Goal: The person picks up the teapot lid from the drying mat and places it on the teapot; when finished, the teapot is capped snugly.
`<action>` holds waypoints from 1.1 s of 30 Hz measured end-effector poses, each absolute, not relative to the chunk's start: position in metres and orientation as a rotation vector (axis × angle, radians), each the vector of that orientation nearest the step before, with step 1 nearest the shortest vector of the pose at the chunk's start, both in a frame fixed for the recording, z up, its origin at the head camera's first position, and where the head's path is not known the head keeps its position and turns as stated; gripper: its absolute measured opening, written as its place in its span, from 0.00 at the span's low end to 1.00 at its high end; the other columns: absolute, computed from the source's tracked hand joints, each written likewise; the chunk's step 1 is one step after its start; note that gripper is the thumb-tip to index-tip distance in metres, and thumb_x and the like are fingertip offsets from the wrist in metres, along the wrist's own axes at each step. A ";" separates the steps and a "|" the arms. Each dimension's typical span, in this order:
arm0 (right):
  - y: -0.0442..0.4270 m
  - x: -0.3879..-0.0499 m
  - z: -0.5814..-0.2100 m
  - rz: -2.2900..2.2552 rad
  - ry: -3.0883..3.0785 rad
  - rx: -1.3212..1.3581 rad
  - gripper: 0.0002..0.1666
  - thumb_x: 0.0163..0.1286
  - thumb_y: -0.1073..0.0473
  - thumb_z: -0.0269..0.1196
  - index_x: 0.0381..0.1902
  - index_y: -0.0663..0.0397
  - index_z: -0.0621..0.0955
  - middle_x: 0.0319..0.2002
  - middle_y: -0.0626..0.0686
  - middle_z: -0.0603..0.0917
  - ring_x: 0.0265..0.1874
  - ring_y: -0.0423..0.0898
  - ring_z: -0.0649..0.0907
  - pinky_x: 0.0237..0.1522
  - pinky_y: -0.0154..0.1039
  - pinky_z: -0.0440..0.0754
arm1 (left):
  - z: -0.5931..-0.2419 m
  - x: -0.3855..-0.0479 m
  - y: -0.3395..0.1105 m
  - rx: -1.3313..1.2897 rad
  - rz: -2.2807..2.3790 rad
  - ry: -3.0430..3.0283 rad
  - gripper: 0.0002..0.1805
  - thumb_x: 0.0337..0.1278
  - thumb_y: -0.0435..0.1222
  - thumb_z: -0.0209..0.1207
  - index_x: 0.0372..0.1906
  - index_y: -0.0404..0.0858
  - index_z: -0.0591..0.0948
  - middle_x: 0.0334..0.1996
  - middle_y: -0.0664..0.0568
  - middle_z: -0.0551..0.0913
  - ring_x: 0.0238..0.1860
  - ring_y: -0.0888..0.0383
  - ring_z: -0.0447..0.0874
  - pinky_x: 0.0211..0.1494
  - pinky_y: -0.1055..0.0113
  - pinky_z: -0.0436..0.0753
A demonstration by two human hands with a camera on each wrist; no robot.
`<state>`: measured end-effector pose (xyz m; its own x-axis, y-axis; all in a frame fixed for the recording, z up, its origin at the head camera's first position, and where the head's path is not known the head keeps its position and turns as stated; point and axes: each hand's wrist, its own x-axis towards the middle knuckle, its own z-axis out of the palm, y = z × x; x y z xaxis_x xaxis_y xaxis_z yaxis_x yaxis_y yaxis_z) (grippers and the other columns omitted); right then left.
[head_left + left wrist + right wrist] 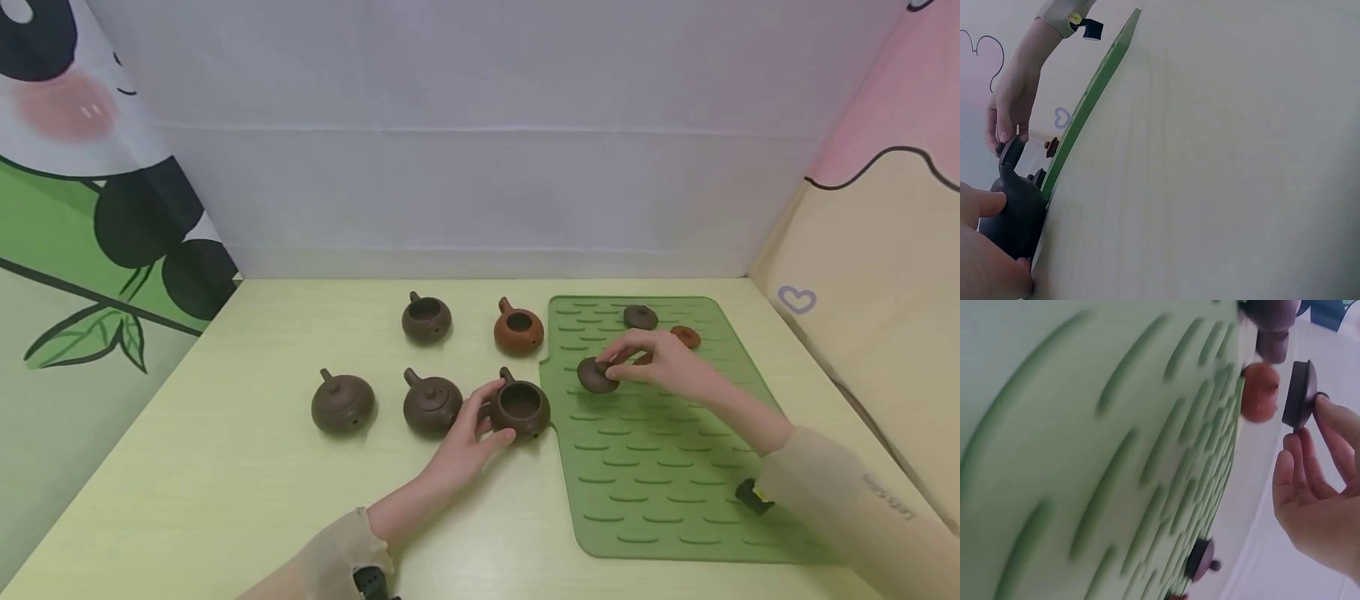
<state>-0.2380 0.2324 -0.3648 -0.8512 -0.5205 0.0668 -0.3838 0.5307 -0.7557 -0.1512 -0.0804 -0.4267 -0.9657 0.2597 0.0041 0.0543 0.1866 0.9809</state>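
My left hand (467, 435) has a firm grip on an open-topped dark brown teapot (520, 410), thumb at the near side, fingers round its left side, and the pot sits on the counter (247, 483) just beside the green mat (637, 492). Over to my right hand (667, 362), and it's a neat pinch: thumb and fingertips on the knob of a dark brown lid (594, 377), held up in the air above the mat, near the teapot and a little to its right!

Just past my right hand, two more lids rest on the mat: a dark one (641, 317) straight beyond my fingers, and a reddish-brown one (686, 337) beyond my knuckles. Something reddish-brown peeks out behind those fingers too, too covered to make out.

Look left of my left hand: a lidded dark teapot (432, 407) stands right by my fingers, and a second lidded pot (342, 404) sits further left, well apart from my hand. Beyond my left hand there's a back pair, both with open mouths: a small dark teapot (427, 320) up and to the left, and a reddish-brown teapot (519, 332) directly beyond the pot I'm gripping. Past it all, a pale cloth (480, 192) hangs behind the counter.
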 end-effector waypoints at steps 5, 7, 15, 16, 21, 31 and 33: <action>0.216 -0.233 -0.362 -1.249 2.591 -0.748 0.12 0.66 0.55 0.67 0.47 0.47 0.86 0.45 0.52 0.87 0.41 0.40 0.85 0.39 0.34 0.85 | -0.428 -0.151 -0.081 0.304 1.882 2.276 0.36 0.64 0.30 0.60 0.74 0.46 0.61 0.72 0.43 0.66 0.71 0.41 0.68 0.74 0.47 0.69; 0.209 -0.231 -0.360 -1.257 2.589 -0.732 0.12 0.66 0.54 0.68 0.47 0.46 0.86 0.45 0.51 0.87 0.41 0.43 0.85 0.39 0.34 0.84 | -0.429 -0.152 -0.081 0.302 1.887 2.273 0.36 0.64 0.30 0.60 0.74 0.47 0.62 0.72 0.43 0.66 0.70 0.41 0.69 0.74 0.47 0.69; 0.180 -0.226 -0.361 -1.312 2.562 -0.696 0.13 0.65 0.53 0.69 0.47 0.44 0.86 0.43 0.50 0.88 0.41 0.46 0.85 0.41 0.37 0.85 | -0.429 -0.153 -0.081 0.310 1.897 2.276 0.36 0.64 0.29 0.60 0.74 0.45 0.62 0.72 0.43 0.66 0.71 0.42 0.67 0.74 0.47 0.68; 0.177 -0.225 -0.361 -1.316 2.558 -0.699 0.13 0.65 0.53 0.69 0.47 0.44 0.86 0.44 0.50 0.88 0.42 0.46 0.85 0.42 0.36 0.85 | -0.429 -0.153 -0.081 0.312 1.901 2.272 0.36 0.64 0.29 0.60 0.74 0.45 0.62 0.72 0.43 0.66 0.71 0.42 0.67 0.74 0.47 0.69; 0.161 -0.223 -0.364 -1.336 2.531 -0.708 0.12 0.64 0.53 0.69 0.47 0.43 0.86 0.44 0.49 0.88 0.40 0.46 0.86 0.41 0.37 0.85 | -0.430 -0.153 -0.081 0.325 1.903 2.270 0.35 0.64 0.29 0.60 0.74 0.45 0.62 0.72 0.44 0.65 0.72 0.43 0.66 0.75 0.46 0.68; 0.141 -0.220 -0.371 -1.367 2.484 -0.732 0.11 0.63 0.55 0.70 0.45 0.44 0.87 0.43 0.48 0.89 0.39 0.45 0.85 0.42 0.38 0.85 | -0.429 -0.153 -0.082 0.342 1.892 2.250 0.35 0.66 0.30 0.58 0.75 0.45 0.60 0.72 0.43 0.64 0.72 0.42 0.66 0.74 0.46 0.68; 0.138 -0.219 -0.371 -1.376 2.476 -0.748 0.11 0.63 0.55 0.70 0.44 0.44 0.87 0.43 0.48 0.89 0.39 0.46 0.85 0.42 0.37 0.85 | -0.430 -0.154 -0.082 0.338 1.895 2.249 0.35 0.66 0.30 0.58 0.75 0.45 0.60 0.72 0.43 0.65 0.72 0.42 0.67 0.74 0.47 0.68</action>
<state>-0.2189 0.1385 -0.3705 -0.8489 -0.5252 0.0593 -0.3277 0.4349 -0.8388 -0.1540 -0.0818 -0.4299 -0.9577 0.2876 0.0083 0.0569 0.1609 0.9853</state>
